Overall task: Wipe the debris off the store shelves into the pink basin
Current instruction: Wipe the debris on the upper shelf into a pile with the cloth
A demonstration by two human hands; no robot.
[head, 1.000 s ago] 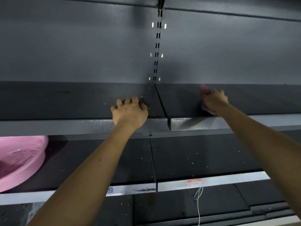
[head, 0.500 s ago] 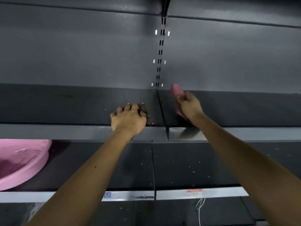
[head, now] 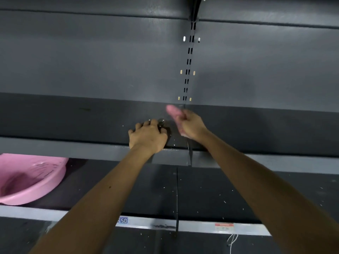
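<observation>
The debris point(head: 162, 125) is a small dark heap with pale specks on the upper shelf point(head: 73, 118), right next to the seam between the two shelf boards. The left hand point(head: 148, 137) rests on the shelf with its fingers curled, cupped like a dam against the heap. Can't tell if there's actually any grit inside it. The right hand point(head: 190, 126) grips a pink cloth point(head: 173, 110) just on the other side of the heap, and it's blurry.

Here's my worry: the pink basin point(head: 31, 178) sits one shelf down and well off to the left, nowhere near under the heap. If the cloth pushes the stuff over the front lip here, I reckon it lands on the lower shelf point(head: 211, 189), which already has specks on it. Bits could also drop into that seam. And carrying it over by the handful probably dribbles crumbs along the way.
</observation>
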